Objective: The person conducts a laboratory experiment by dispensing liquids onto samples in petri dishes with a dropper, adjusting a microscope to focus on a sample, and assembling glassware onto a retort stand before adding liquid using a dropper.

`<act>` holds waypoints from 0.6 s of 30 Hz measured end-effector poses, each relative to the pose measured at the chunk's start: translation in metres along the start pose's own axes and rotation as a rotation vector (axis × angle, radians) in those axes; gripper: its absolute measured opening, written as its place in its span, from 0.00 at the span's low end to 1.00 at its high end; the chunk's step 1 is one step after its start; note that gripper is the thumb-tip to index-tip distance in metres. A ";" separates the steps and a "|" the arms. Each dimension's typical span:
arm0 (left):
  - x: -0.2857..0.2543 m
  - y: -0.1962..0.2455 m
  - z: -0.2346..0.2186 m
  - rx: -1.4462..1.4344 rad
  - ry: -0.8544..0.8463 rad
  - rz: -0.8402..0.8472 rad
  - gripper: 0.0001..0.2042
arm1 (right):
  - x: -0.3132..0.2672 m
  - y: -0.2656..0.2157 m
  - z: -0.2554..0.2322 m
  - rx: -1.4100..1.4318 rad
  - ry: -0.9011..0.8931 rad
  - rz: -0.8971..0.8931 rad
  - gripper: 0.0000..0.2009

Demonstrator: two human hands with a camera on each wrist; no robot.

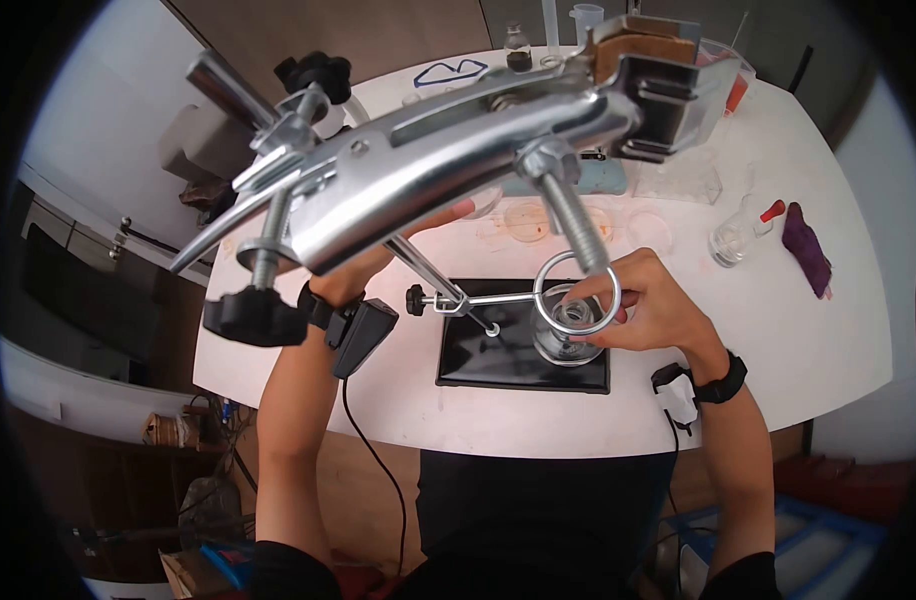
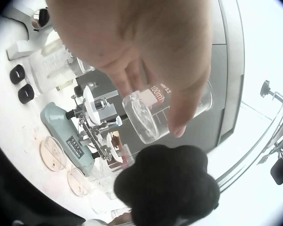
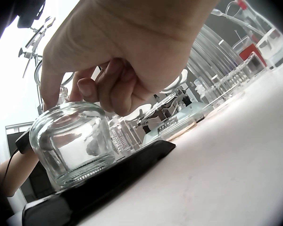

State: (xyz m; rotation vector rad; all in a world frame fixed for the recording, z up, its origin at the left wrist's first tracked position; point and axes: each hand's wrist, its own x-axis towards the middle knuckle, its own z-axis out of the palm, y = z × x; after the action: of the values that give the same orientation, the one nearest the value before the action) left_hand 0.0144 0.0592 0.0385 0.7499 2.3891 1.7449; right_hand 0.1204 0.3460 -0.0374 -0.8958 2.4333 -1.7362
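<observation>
A silver clamp (image 1: 448,160) with black knobs looms closest to the head camera, hanging over the black stand base (image 1: 468,370) and hiding much of what lies beyond it. At the left, past the base's far edge, the left hand (image 2: 132,42) has its fingers and thumb curled round a clear glass beaker (image 2: 148,126), marked 100ml and seen best from the left wrist; whether the beaker is upright I cannot tell. Out of the base itself rises a slanting metal rod (image 1: 418,262), carrying a metal ring (image 1: 619,290) on a side arm. Beyond the base lies a shallow round dish (image 1: 527,222), one of several on the bench (image 1: 838,340). On the base's right part, under the ring, stands a clear glass jar (image 1: 568,350) with a narrow neck. The right hand (image 1: 658,305) reaches in from the base's right, thumb and forefinger closed in at that neck, other fingers bent. Behind the base sits a pale blue balance (image 2: 68,136). Well to the base's right are a small glass bottle (image 1: 726,246), a red-bulbed dropper (image 1: 773,210) and, farthest over, a purple cloth (image 1: 807,250).
</observation>
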 end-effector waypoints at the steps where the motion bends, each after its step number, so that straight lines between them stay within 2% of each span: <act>1: 0.007 -0.010 0.001 -0.250 -0.075 0.052 0.31 | 0.000 -0.001 0.000 -0.014 -0.005 0.006 0.17; 4: 0.021 -0.023 0.008 -0.330 -0.155 0.097 0.32 | 0.001 0.000 0.000 0.018 -0.005 -0.022 0.17; 10: 0.033 -0.030 0.019 -0.702 -0.400 -0.010 0.30 | 0.002 0.000 0.000 -0.039 -0.007 -0.037 0.17; 12: 0.037 -0.028 0.020 -0.814 -0.487 -0.042 0.30 | 0.001 -0.002 0.000 -0.079 -0.013 0.031 0.17; 18: 0.052 -0.016 0.018 -1.132 -0.762 -0.113 0.28 | 0.004 -0.010 -0.001 -0.074 -0.014 0.000 0.16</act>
State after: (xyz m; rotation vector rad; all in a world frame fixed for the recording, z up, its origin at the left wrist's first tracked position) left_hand -0.0304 0.0942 0.0291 0.8018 0.7454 1.8701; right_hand 0.1212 0.3427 -0.0275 -0.9112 2.5042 -1.6441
